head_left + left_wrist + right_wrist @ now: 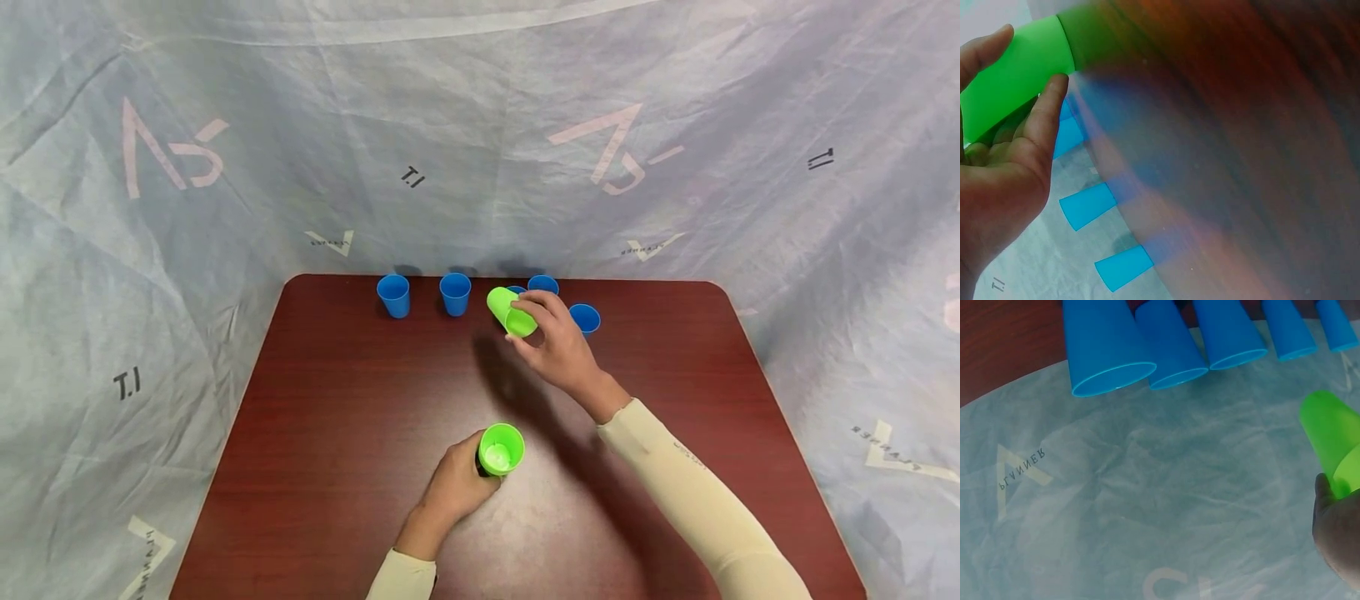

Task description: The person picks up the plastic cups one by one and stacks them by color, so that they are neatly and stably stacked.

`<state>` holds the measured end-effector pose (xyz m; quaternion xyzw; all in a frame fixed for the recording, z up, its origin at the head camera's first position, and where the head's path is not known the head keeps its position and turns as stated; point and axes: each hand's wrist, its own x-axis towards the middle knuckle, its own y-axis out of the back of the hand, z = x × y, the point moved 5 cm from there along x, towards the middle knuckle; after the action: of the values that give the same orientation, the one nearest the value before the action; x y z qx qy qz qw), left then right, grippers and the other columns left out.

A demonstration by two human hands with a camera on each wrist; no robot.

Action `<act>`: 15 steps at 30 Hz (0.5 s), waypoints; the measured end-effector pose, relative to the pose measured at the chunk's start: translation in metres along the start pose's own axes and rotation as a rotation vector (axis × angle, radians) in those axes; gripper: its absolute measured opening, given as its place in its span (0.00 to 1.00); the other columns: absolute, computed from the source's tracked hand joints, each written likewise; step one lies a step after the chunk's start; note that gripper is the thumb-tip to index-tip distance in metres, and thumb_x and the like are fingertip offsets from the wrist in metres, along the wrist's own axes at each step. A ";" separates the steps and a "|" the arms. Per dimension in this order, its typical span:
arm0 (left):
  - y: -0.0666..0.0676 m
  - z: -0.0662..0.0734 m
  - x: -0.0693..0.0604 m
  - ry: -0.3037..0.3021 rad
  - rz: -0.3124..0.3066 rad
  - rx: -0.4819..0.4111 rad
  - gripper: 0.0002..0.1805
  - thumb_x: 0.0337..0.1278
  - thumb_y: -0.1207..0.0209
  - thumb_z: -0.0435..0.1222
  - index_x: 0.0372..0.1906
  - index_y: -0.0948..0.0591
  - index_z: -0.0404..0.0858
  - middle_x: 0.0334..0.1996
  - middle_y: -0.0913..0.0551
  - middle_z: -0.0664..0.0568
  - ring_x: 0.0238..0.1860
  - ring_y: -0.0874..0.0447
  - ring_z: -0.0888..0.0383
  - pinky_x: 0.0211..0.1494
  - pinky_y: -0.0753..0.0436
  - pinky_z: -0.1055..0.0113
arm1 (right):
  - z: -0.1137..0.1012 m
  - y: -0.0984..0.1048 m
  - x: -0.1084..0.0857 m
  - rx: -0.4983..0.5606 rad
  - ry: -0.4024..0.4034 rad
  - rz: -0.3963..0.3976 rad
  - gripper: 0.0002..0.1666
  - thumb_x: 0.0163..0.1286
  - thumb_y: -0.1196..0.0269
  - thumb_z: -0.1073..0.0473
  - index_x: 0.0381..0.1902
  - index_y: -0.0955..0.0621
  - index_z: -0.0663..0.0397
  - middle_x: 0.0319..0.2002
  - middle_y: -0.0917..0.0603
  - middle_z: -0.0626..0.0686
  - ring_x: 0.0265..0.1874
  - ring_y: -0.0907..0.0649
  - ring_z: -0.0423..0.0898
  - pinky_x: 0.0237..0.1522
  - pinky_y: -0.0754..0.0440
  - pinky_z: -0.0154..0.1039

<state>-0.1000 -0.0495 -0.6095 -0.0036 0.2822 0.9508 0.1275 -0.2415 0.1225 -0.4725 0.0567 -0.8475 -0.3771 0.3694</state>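
Note:
In the head view my left hand [459, 477] grips a bright green cup [504, 450] near the middle of the table, its mouth facing up. The left wrist view has the same green cup [1019, 72] between the thumb and fingers, its base seeming to meet the table. Farther off, my right hand [561, 348] holds a second green cup [501, 307] near its rim, thumb and fingers on opposite sides. This cup is tilted, mouth toward me, raised off the table. The right wrist view catches this green cup [1329, 428] at its right edge.
Along the back of the table [337, 400] stand several blue cups, among them the leftmost blue cup [394, 297] and the rightmost blue cup [585, 317]. The raised green cup and right hand partly hide one of them. A grey printed cloth [480, 167] hangs behind.

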 end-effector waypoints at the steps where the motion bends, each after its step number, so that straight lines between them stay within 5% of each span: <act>1: 0.000 0.000 0.000 0.003 -0.001 -0.001 0.33 0.47 0.26 0.28 0.63 0.18 0.43 0.55 0.10 0.52 0.59 0.12 0.55 0.65 0.16 0.50 | -0.001 0.001 -0.001 0.001 0.002 0.002 0.35 0.58 0.19 0.64 0.63 0.19 0.62 0.63 0.21 0.63 0.65 0.21 0.58 0.60 0.14 0.53; 15: 0.000 0.001 0.000 -0.008 0.016 0.008 0.32 0.45 0.25 0.28 0.62 0.17 0.44 0.54 0.09 0.52 0.57 0.11 0.55 0.64 0.15 0.50 | -0.022 0.015 -0.004 -0.011 0.108 0.055 0.34 0.57 0.20 0.65 0.62 0.19 0.60 0.63 0.20 0.63 0.63 0.20 0.58 0.56 0.13 0.52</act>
<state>-0.1001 -0.0490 -0.6089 0.0031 0.2856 0.9507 0.1210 -0.2211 0.1217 -0.4551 0.0514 -0.8253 -0.3679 0.4253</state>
